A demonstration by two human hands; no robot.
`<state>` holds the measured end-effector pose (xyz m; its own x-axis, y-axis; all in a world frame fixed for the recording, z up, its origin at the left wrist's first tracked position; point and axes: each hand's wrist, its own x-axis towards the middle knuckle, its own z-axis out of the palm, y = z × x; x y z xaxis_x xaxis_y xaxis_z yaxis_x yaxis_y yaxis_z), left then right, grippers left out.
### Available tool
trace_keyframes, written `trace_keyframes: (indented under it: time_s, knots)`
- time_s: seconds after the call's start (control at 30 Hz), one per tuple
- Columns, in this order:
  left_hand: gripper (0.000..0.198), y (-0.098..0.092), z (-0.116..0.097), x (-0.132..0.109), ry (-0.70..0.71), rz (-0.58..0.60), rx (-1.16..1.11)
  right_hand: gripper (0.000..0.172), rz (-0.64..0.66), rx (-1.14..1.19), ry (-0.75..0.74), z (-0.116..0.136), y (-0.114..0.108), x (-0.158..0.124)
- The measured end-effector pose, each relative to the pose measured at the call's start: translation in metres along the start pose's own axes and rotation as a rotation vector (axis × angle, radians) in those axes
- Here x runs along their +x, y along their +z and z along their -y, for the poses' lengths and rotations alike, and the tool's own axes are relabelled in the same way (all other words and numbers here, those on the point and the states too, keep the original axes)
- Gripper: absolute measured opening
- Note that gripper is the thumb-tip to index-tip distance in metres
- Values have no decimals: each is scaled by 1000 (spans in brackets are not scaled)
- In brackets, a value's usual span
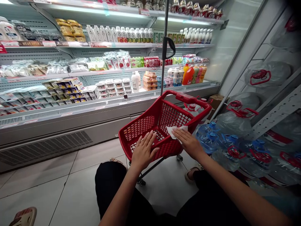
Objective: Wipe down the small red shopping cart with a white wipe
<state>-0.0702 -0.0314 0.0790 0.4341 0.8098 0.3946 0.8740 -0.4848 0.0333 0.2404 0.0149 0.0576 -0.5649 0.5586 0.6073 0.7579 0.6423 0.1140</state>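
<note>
Right hand [185, 139], fingers together, holds a white wipe [171, 132] at the near rim of the red shopping cart [169, 147]; left hand [144, 151] spreads nearby. Wiping seems underway; what remains is unclear.

The right hand [187, 141] holds a thin white sheet [171, 131] at the near rim of a red plastic shopping cart [169, 148]; the left hand [144, 153], palm down, is at the same side, before a lit grey refrigerated display [70, 116].

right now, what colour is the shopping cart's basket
The shopping cart's basket is red, seen best in the head view.
</note>
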Motion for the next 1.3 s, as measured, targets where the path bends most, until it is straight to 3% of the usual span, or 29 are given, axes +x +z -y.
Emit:
trace_keyframes:
  time_s: [0.07,0.13,0.27,0.33,0.43,0.57,0.63,0.7,0.87,0.93,1.0,1.2,1.23,1.3]
  knots:
    - [73,-1,2,-2,-5,0,13,80,45,16,-43,0,-3,2]
    - [73,-2,5,-3,-7,-2,23,76,46,-17,-25,-24,-14,3]
    - [73,-2,8,-4,-6,-10,31,60,-71,-149,186,-91,-35,1]
    - [74,-1,7,-4,-13,-21,29,57,-105,-182,260,-104,-35,0]
    - [74,1,4,-4,-29,-39,21,62,-123,-164,251,-80,-20,1]
    - [75,1,1,-3,-32,-40,23,75,-22,-66,27,-18,4,5]
    - [74,0,2,-3,-27,-36,25,77,14,-48,-35,-9,6,6]
    - [74,-2,4,-3,-12,-29,26,77,-4,-71,-18,-24,0,4]
    - [75,-6,7,-3,64,6,12,65,-121,-201,235,-104,-24,-2]
    - [75,-6,5,-3,60,10,6,63,-137,-211,289,-115,-27,-3]
    - [76,-4,2,-2,36,3,4,64,-147,-188,283,-102,-21,-2]
    - [75,-1,-9,-1,15,-4,11,78,-30,21,-31,8,11,9]
    - [74,-1,-9,-2,15,-3,13,78,-2,37,-68,14,11,11]
    - [74,-1,-9,-3,15,-6,15,77,19,23,-82,3,6,12]
